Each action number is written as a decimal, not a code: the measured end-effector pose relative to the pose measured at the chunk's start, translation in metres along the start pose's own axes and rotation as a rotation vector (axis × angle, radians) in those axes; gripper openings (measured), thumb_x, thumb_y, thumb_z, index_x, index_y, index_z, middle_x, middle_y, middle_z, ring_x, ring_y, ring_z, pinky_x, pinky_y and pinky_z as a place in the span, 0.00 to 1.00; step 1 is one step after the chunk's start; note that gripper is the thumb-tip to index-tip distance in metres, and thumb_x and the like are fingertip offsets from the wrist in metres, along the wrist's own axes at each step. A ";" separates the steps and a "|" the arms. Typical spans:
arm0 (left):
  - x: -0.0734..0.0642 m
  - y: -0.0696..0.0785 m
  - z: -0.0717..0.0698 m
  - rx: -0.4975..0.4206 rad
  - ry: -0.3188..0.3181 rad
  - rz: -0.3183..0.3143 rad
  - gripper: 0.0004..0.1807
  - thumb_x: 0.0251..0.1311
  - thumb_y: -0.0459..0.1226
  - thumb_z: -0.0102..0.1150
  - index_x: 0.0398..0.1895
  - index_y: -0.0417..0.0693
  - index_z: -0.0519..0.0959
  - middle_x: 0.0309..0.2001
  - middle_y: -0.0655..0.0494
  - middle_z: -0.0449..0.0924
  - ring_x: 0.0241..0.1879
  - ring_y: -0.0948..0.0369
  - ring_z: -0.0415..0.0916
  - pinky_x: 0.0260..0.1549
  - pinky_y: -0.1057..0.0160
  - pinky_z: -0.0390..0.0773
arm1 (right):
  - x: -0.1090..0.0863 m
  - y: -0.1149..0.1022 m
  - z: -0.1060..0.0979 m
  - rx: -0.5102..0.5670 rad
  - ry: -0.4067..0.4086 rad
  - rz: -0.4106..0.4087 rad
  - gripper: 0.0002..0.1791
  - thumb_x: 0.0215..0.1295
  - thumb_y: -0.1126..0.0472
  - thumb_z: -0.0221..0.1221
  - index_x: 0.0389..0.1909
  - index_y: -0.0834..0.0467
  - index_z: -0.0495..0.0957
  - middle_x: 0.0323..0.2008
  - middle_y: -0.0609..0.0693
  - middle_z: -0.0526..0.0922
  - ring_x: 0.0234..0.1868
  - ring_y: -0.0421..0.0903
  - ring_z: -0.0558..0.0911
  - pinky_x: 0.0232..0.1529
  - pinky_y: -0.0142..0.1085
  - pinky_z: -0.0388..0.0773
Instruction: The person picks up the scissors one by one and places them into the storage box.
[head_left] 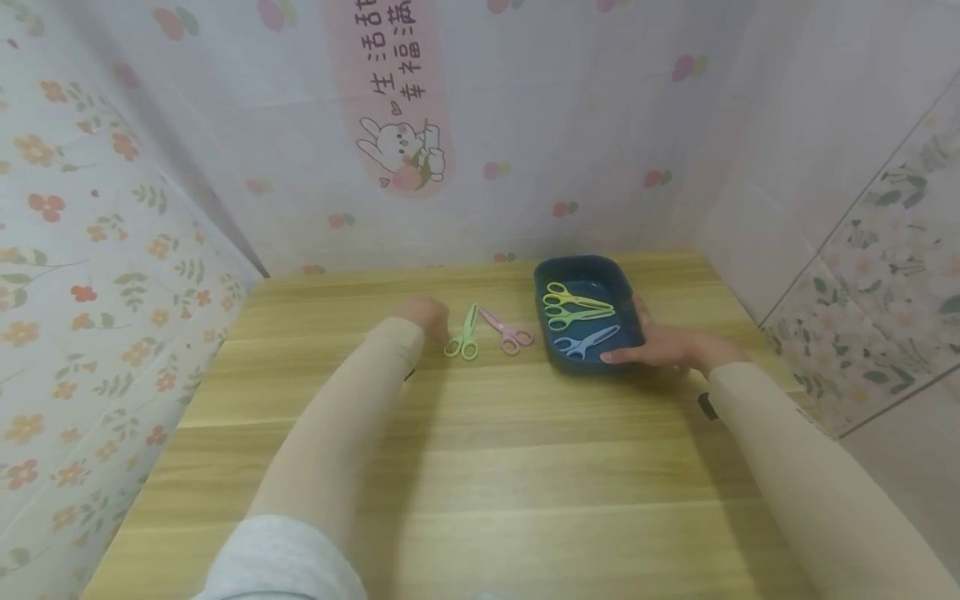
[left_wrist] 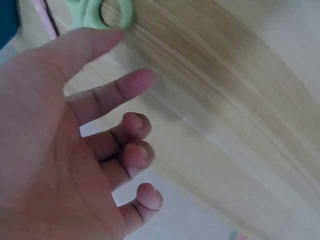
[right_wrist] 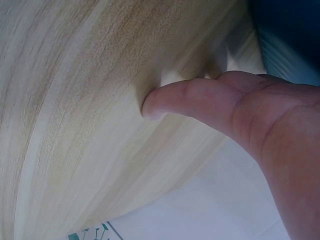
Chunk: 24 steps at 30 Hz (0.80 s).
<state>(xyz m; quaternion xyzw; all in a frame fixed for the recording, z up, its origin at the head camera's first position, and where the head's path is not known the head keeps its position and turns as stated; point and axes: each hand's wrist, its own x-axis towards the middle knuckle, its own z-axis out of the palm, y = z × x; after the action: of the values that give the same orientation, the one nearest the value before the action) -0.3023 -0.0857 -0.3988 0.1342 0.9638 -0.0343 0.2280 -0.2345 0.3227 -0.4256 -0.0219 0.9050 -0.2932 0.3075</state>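
Note:
My left hand [head_left: 427, 317] hovers or rests just left of the light green scissors [head_left: 469, 348]; which, I cannot tell. Its fingers [left_wrist: 122, 92] are loosely bent with nothing in them, the thumb close to a green handle loop in the left wrist view. Pink scissors [head_left: 510, 340] lie beside the green ones. At the right, my right hand [head_left: 663, 346] holds the dark blue tray [head_left: 550, 354] by its near right corner, thumb over the rim and fingers along the outer side. Yellow scissors [head_left: 573, 298], green scissors [head_left: 581, 317] and blue scissors [head_left: 588, 341] lie in the tray.
The wood-grain table [head_left: 480, 467] stretches toward me. Behind it hangs a white curtain [head_left: 525, 125] printed with fruit and a rabbit. Floral cloth [head_left: 97, 292] covers the left side, and a patterned wall [head_left: 885, 250] stands at the right.

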 end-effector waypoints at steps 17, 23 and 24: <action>-0.019 -0.035 0.014 0.023 0.009 0.068 0.31 0.67 0.67 0.60 0.41 0.49 0.80 0.44 0.53 0.83 0.38 0.58 0.73 0.43 0.54 0.78 | -0.003 -0.001 -0.002 -0.095 0.069 -0.057 0.80 0.63 0.25 0.63 0.79 0.58 0.09 0.82 0.78 0.30 0.80 0.81 0.52 0.76 0.72 0.59; -0.018 -0.038 0.019 0.049 0.076 0.108 0.21 0.64 0.57 0.65 0.29 0.53 0.72 0.29 0.58 0.71 0.31 0.59 0.67 0.34 0.56 0.73 | -0.006 -0.003 -0.001 -0.071 0.052 -0.030 0.81 0.61 0.25 0.65 0.79 0.55 0.08 0.82 0.78 0.31 0.76 0.81 0.58 0.66 0.70 0.74; -0.018 -0.039 0.020 0.056 0.079 0.113 0.20 0.64 0.57 0.65 0.31 0.52 0.74 0.30 0.57 0.72 0.32 0.59 0.68 0.35 0.55 0.75 | -0.006 -0.003 -0.001 -0.065 0.045 -0.022 0.81 0.61 0.24 0.65 0.79 0.54 0.08 0.82 0.78 0.31 0.76 0.81 0.59 0.65 0.70 0.76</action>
<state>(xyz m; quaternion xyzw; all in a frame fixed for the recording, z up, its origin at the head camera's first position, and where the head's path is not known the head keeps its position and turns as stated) -0.2888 -0.1298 -0.4087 0.1959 0.9616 -0.0430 0.1876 -0.2303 0.3218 -0.4201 -0.0353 0.9204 -0.2674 0.2831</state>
